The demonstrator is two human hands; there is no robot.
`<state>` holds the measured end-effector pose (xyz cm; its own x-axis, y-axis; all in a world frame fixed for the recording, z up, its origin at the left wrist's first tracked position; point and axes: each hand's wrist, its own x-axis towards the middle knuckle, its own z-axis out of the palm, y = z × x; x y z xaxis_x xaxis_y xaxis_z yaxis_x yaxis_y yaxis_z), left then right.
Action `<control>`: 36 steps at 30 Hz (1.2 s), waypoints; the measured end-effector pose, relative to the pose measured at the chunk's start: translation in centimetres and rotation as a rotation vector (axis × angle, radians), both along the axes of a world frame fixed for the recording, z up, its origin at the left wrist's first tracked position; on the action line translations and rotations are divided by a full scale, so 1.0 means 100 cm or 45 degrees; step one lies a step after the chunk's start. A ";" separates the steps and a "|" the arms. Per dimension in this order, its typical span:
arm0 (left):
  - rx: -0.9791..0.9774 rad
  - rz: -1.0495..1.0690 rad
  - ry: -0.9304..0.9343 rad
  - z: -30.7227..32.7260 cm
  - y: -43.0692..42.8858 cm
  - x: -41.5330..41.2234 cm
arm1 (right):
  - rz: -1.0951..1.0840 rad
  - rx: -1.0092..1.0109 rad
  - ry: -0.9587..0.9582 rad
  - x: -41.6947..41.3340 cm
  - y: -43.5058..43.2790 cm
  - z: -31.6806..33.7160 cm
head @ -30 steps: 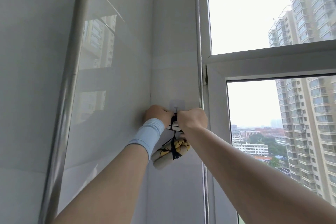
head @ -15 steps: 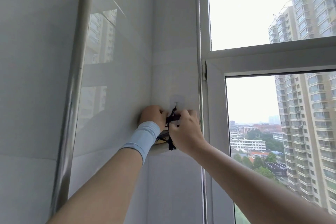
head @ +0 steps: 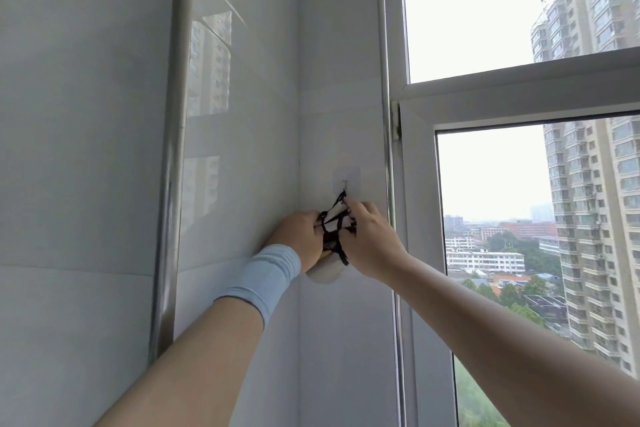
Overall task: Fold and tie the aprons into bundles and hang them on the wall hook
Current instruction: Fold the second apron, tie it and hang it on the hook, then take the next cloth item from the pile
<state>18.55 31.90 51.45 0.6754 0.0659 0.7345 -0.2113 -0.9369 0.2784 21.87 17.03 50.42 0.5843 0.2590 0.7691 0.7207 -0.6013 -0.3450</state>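
A rolled white and yellow apron bundle [head: 327, 272] tied with black strings sits between my two hands, in the wall corner. Its black string [head: 341, 199] runs up to the clear adhesive wall hook [head: 345, 178]. My left hand [head: 299, 236], with a pale blue wristband, grips the bundle from the left. My right hand [head: 369, 239] holds it from the right, fingers pinching the strings just under the hook. Most of the bundle is hidden behind my hands.
A vertical metal pipe [head: 171, 156] runs down the glossy tiled wall on the left. A white window frame [head: 415, 184] stands right of the hook, with a thin metal rod [head: 386, 80] beside it. Tall buildings show outside.
Both hands lifted the bundle, which hung lower a second ago. The black string now reaches the hook, and my right hand has turned with its fingers at the string.
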 end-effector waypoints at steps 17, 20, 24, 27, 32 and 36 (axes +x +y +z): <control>0.020 -0.064 -0.350 -0.099 -0.080 -0.081 | 0.077 0.124 -0.070 -0.076 -0.072 -0.105; -0.054 -0.102 -0.167 -0.160 -0.103 -0.094 | 0.099 0.031 0.124 -0.091 -0.089 -0.164; -0.167 -0.089 0.104 -0.256 -0.126 -0.115 | 0.101 -0.131 0.430 -0.115 -0.113 -0.255; -0.243 -0.059 0.413 -0.332 -0.141 -0.132 | 0.107 -0.315 0.721 -0.127 -0.134 -0.332; -0.308 -0.032 0.965 -0.442 -0.160 -0.153 | 0.101 -0.696 1.073 -0.144 -0.166 -0.445; -0.253 -0.018 1.368 -0.518 -0.168 -0.165 | 0.121 -0.857 1.290 -0.162 -0.182 -0.514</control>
<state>2.01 15.11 -0.33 0.9592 0.1057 -0.2623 0.2227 -0.8541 0.4700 5.69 -1.15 -1.01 0.7986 0.5047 -0.3279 0.3576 -0.8361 -0.4161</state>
